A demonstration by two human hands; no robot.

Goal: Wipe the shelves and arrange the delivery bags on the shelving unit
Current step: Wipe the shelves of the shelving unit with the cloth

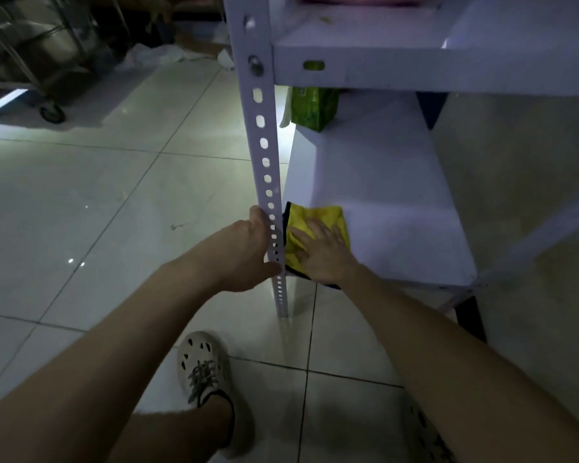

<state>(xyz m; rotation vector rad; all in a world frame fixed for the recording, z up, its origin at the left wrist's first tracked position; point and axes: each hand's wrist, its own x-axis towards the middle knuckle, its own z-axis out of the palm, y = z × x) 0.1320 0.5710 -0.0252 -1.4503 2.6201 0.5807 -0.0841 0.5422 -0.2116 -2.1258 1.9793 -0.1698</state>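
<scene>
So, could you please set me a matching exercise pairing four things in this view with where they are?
1. yellow wiping cloth
2. green printed bag
3. left hand
4. wheeled metal cart

A. back of the lower white shelf
B. on the tiled floor, far left
C. gripping the perforated white post
D. under the right hand, shelf front

Pairs: 1-D, 2-A, 3-C, 4-B.

Yellow cloth (315, 217) lies crumpled at the white lower shelf (398, 212)'s front-left corner.

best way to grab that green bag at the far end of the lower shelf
Grip the green bag across its body, reaching in level along the lower shelf: it stands upright and the upper shelf hides its top, so not from above.
</scene>
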